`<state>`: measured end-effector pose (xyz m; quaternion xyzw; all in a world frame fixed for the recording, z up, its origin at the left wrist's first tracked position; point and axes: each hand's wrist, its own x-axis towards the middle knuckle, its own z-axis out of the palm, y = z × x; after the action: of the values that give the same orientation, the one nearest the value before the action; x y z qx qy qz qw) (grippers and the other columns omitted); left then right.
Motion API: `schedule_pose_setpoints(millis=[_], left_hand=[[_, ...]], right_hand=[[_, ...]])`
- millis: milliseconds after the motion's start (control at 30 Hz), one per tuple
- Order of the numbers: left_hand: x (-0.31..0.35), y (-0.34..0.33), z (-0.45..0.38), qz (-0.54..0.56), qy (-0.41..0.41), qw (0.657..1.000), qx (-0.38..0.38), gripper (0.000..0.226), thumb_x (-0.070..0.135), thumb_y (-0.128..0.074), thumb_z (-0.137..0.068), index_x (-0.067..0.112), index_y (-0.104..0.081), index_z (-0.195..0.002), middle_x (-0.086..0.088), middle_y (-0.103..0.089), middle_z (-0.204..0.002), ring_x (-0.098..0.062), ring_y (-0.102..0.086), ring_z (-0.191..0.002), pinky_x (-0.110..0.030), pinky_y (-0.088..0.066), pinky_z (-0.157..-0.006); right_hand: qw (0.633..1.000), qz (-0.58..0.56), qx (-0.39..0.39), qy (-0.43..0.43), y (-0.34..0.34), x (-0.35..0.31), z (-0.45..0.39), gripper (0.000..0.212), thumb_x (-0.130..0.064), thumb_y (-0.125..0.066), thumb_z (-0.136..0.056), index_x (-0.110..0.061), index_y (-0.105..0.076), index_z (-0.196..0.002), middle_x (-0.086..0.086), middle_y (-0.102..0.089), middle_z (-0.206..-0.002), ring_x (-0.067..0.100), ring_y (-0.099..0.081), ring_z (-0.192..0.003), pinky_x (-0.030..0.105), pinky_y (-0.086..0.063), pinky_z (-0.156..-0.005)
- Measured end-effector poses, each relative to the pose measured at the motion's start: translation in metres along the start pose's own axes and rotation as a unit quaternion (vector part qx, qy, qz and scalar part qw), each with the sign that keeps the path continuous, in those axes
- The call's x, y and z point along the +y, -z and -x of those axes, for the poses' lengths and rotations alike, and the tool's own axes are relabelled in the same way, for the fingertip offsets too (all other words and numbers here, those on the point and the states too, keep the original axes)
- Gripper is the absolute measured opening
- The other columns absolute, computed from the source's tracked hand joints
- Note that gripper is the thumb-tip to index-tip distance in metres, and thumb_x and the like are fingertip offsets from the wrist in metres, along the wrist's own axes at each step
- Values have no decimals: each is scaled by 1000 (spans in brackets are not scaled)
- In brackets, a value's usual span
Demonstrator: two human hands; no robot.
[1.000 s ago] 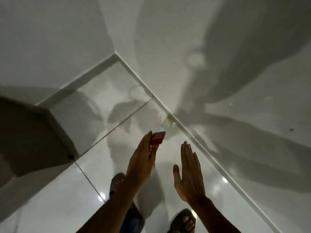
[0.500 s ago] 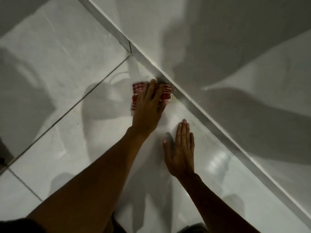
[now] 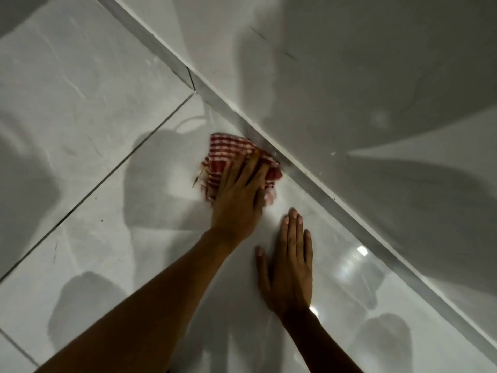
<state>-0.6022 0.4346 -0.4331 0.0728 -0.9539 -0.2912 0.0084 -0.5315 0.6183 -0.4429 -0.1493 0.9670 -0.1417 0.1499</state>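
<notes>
A red and white striped cloth [image 3: 228, 153] lies bunched on the glossy white floor tile [image 3: 134, 238], right against the base of the wall. My left hand [image 3: 239, 200] presses down on the cloth with straight fingers and covers its near half. My right hand [image 3: 289, 267] rests flat on the tile just to the right and nearer to me, fingers together and pointing at the wall, touching nothing else.
A grey skirting strip [image 3: 317, 181] runs diagonally from upper left to lower right where the floor meets the white wall [image 3: 363, 76]. Dark grout lines [image 3: 107, 181] cross the floor at left. Shadows of my arms and body fall on tile and wall.
I have dropped low to the floor. My left hand brought the cloth down from the air onto the tile by the wall; my right hand went flat on the floor beside it.
</notes>
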Motion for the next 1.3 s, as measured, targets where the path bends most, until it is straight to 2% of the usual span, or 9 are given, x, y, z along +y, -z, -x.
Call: schedule_pose_setpoints(millis=[100, 333, 500, 700, 900, 1033, 1100, 1233, 1300], left_hand=[[-10, 5, 18, -1, -170, 983, -70, 46, 23, -45, -110, 13, -60, -152, -10, -53, -165, -33, -37, -160, -57, -26, -131], [-2, 5, -11, 21, 28, 999, 22, 51, 26, -41, -107, 8, -60, -151, -15, -54, -163, -38, -39, -158, -60, -31, -128], [-37, 15, 9, -54, -117, 991, -21, 52, 34, -45, -110, 18, -52, -160, -9, -46, -170, -32, -34, -162, -53, -23, -133], [-23, 14, -18, -84, 110, 989, 60, 55, 42, -45, -113, 18, -46, -163, -14, -39, -173, -44, -28, -162, -62, -16, -132], [-64, 32, 12, -139, -132, 981, -12, 52, 41, -43, -112, 22, -53, -159, -11, -46, -169, -38, -37, -159, -58, -20, -131], [-59, 37, -18, -104, 52, 993, 22, 52, 38, -41, -114, 20, -45, -163, -12, -38, -174, -41, -25, -164, -62, -16, -133], [-39, 26, -25, -78, 76, 994, 26, 53, 36, -41, -114, 17, -46, -162, -14, -37, -174, -43, -23, -164, -64, -16, -133], [-35, 16, 10, -89, -99, 990, -53, 56, 39, -37, -111, 22, -44, -163, -10, -37, -175, -39, -25, -164, -62, -17, -132], [-50, 17, 20, -103, -130, 985, -39, 54, 41, -38, -112, 24, -44, -163, -9, -38, -174, -37, -28, -163, -59, -19, -133]], right_hand=[[1000, -1, 2, -4, -3, 2, 3, 86, -58, -38, -112, -11, -9, -178, 5, -3, -187, 18, 4, -176, 39, 2, -143], [1000, 4, 13, -1, -1, 0, 2, 88, -58, -39, -111, -8, -10, -178, 8, -4, -189, 21, 2, -176, 37, 5, -142], [1000, -2, 9, -1, 0, 0, 3, 89, -63, -32, -111, -9, -9, -178, 7, -1, -189, 20, 4, -176, 39, 3, -143], [1000, 8, 21, 9, -1, -1, 2, 87, -56, -38, -111, -5, -12, -177, 10, -4, -188, 23, 1, -176, 41, -2, -143], [999, -11, 32, 20, 1, -1, 3, 87, -51, -44, -110, -3, -14, -176, 14, -9, -188, 26, -4, -176, 45, -8, -143], [999, -12, 29, -8, -1, -10, 3, 88, -50, -45, -110, -4, -11, -177, 14, -6, -188, 28, -2, -176, 45, -7, -143], [999, -13, 18, -25, -3, -14, 5, 89, -54, -41, -111, -5, -7, -177, 13, -1, -188, 26, 2, -176, 44, -4, -143], [1000, -15, -15, 3, 5, -4, 4, 93, -66, -32, -111, -9, -3, -178, 9, 3, -189, 23, 7, -176, 42, -2, -143], [999, -10, -23, 21, 7, 2, 3, 95, -67, -35, -111, -9, -3, -178, 8, 4, -189, 22, 8, -176, 40, 1, -143]])
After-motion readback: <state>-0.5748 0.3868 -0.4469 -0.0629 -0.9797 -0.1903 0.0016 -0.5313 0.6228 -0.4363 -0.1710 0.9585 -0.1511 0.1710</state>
